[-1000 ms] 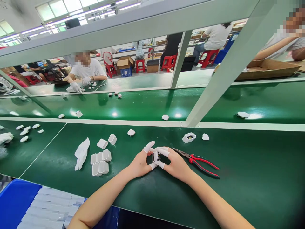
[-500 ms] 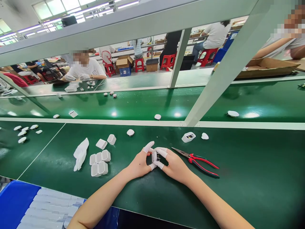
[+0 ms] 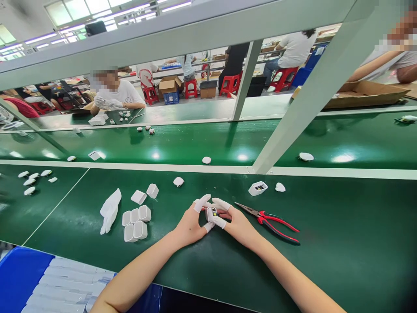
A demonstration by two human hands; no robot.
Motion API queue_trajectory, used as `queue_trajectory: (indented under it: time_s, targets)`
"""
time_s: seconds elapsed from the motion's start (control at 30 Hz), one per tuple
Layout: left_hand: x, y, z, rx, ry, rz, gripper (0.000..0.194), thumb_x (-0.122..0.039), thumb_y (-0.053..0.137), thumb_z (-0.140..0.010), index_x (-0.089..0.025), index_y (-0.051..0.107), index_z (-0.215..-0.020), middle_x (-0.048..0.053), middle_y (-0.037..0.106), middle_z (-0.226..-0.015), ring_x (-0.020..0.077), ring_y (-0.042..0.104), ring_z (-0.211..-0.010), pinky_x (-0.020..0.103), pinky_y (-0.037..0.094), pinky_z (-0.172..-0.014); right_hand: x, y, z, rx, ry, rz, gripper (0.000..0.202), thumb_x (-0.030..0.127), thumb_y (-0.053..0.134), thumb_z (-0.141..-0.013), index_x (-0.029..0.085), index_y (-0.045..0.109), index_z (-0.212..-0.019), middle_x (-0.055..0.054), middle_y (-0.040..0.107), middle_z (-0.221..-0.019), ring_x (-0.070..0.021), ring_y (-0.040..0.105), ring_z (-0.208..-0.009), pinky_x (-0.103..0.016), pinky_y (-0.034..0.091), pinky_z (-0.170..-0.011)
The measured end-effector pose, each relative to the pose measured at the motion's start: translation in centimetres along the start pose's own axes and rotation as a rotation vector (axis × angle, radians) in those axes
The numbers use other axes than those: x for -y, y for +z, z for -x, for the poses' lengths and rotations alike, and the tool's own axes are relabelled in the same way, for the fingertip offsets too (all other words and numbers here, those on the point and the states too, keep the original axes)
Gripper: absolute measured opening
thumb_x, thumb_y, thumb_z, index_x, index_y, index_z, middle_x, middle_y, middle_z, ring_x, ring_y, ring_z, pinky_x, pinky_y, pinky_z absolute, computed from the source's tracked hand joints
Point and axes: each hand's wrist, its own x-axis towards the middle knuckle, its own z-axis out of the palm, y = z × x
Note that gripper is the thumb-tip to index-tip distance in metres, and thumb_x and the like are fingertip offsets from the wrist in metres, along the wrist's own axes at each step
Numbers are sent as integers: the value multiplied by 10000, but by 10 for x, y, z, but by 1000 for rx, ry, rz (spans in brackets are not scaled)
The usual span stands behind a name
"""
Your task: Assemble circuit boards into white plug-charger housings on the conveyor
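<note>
Between my two hands sits a small white plastic housing [image 3: 209, 214], its open end facing right with dark and yellowish parts inside. My left hand [image 3: 190, 224] grips it from the left, thumb and fingers closed around it. My right hand [image 3: 239, 224] pinches it from the right, fingertips at the open end. White finger cots cover fingertips of both hands. Red-and-black long-nose pliers [image 3: 272, 221] lie just right of my right hand. Another white housing with parts inside [image 3: 258, 188] and a small white piece [image 3: 280, 187] lie beyond the pliers.
Several white housings [image 3: 140, 229] stand left of my hands beside a crumpled white glove-like item [image 3: 110, 211]. A round white-topped part [image 3: 178, 181] lies farther back. The green conveyor [image 3: 176, 145] carries loose parts behind a rail and slanted post [image 3: 302, 91]. A co-worker [image 3: 122, 93] sits opposite.
The housing has turned so its inner parts show more plainly, and my right fingers have shifted on it. Parts on the conveyor have moved left. The co-worker opposite has raised a hand.
</note>
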Motion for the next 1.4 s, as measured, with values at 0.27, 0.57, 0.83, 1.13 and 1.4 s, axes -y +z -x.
queue_trajectory:
  time_s: [0.27, 0.57, 0.83, 1.13, 1.4]
  targets:
    - [2, 2, 2, -126, 83, -90, 696, -187, 640, -765, -280, 318, -1375, 62, 573, -1161, 213, 582, -1068, 450, 472, -991, 6, 14, 6, 76, -52, -236, 545, 475, 552, -866, 237, 488, -1352, -76, 579, -1337, -268, 536, -1241, -457, 406, -1078]
    - [-3, -1, 0, -36, -20, 137, 920, -105, 663, -701, -304, 173, -1454, 40, 580, -1199, 208, 590, -1088, 431, 499, -977, 1, -3, 7, -55, -506, 457, 545, 281, 605, -820, 281, 474, -1349, -103, 527, -1335, -275, 503, -1237, -463, 444, -1030]
    - [0, -4, -6, 79, -81, 215, 711, -152, 668, -763, -262, 322, -1374, 61, 617, -1144, 211, 603, -1086, 446, 502, -974, -9, -8, 2, -199, -327, 181, 476, 232, 624, -764, 235, 567, -1236, -75, 652, -1202, -257, 624, -1096, -481, 489, -998]
    - [-4, -5, -2, 77, 124, -91, 714, -142, 617, -781, -347, 351, -1411, 43, 506, -1320, 211, 527, -1178, 402, 440, -1041, -21, 0, -7, -249, -206, -276, 547, 444, 726, -713, 224, 618, -1202, -97, 672, -1197, -290, 642, -1098, -472, 524, -981]
    - [-3, 6, 2, 125, 49, 16, 756, -162, 642, -761, -301, 310, -1425, 58, 581, -1200, 223, 579, -1097, 417, 467, -1000, -14, -3, -5, -226, -176, -319, 532, 411, 721, -714, 205, 622, -1195, -106, 675, -1193, -296, 652, -1081, -475, 530, -967]
